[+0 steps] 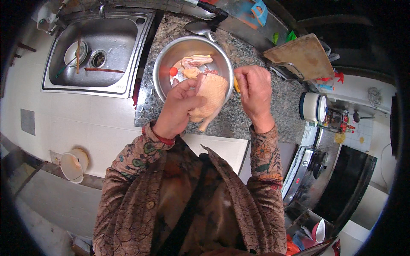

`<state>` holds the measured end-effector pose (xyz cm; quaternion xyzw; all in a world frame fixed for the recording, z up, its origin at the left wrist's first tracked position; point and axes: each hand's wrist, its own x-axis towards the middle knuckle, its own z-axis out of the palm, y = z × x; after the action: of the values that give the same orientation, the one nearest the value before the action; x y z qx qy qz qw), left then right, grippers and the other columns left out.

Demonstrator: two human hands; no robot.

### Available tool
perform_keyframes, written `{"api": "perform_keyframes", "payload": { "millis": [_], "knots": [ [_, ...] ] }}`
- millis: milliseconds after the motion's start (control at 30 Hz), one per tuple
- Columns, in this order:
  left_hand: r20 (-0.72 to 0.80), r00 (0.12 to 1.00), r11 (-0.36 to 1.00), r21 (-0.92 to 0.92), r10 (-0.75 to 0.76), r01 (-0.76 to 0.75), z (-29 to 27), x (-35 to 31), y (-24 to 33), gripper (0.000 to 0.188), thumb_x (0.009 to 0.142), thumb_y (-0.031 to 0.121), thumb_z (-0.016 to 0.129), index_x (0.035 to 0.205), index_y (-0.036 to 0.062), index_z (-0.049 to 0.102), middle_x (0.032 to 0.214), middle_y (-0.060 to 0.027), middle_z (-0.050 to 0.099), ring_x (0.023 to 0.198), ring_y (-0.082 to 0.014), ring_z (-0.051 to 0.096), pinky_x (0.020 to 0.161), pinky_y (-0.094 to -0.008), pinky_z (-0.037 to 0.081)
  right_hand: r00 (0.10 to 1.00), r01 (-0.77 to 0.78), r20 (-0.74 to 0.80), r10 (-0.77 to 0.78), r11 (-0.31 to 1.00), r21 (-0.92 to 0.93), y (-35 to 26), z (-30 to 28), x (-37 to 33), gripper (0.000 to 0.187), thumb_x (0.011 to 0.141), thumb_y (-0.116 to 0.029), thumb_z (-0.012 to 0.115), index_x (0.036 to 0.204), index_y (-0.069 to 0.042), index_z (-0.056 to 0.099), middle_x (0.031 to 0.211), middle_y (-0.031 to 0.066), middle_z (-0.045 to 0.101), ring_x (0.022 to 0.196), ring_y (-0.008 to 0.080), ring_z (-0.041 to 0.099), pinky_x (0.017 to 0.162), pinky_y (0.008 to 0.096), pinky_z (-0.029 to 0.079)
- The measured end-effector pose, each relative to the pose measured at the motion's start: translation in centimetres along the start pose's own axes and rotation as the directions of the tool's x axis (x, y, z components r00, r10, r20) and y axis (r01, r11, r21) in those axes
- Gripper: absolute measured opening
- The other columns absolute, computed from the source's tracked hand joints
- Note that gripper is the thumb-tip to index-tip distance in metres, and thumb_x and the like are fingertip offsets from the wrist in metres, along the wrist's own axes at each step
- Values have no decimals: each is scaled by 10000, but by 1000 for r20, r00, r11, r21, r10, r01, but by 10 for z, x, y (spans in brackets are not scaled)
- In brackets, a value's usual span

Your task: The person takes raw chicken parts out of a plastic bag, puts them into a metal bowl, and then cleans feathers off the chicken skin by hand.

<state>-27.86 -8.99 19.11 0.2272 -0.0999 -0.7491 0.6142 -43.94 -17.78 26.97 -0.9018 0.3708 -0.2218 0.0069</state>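
My left hand (181, 104) is closed on a raw, skin-on poultry piece (212, 91), thumb across the pale yellow skin. The piece hangs over the near right part of a steel bowl (160, 81), and a narrow end points down past the rim. Inside the bowl lie smaller raw poultry pieces (195, 61) and a small round red thing (173, 71). Just outside the right rim, my right hand (256, 89) is closed with its fingers pinched. A small orange-yellow piece (236, 85) shows at those fingertips; most of it is hidden, so its kind is unclear.
A ladle or spatula (200, 28) lies behind the bowl on the granite counter (282, 115). Left is a steel sink (124, 51) holding a bowl (70, 54) and chopsticks (104, 70). At right stand a cutting board (301, 55), a white pot (314, 107) and a stove (303, 168).
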Motion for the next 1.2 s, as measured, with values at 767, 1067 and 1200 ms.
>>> {"api": "perform_keyframes", "payload": {
  "millis": [767,1067,1200],
  "knots": [
    [-55,992,970,-210,116,-125,18,19,5,360,796,-28,520,1147,6,448,1028,-53,569,935,-120,575,810,-246,465,969,-222,-25,244,917,332,-61,14,-49,147,692,-26,672,813,-49,591,793,75,593,744,240,574,694,345,440],
    [-69,975,964,-151,211,-220,26,9,-2,449,816,-18,514,1240,36,376,1163,-59,501,1058,-146,519,903,-308,435,984,-135,-98,146,985,107,-72,25,-45,200,649,-48,709,780,-66,558,707,27,559,648,187,544,658,307,400],
    [-101,974,969,-121,203,-215,24,7,-4,441,823,-17,511,1238,34,370,1150,-55,500,1063,-145,514,897,-303,438,983,-150,-98,155,987,62,-74,26,-46,190,647,-45,707,754,-71,552,674,18,547,616,182,531,641,309,396]
  ]
}}
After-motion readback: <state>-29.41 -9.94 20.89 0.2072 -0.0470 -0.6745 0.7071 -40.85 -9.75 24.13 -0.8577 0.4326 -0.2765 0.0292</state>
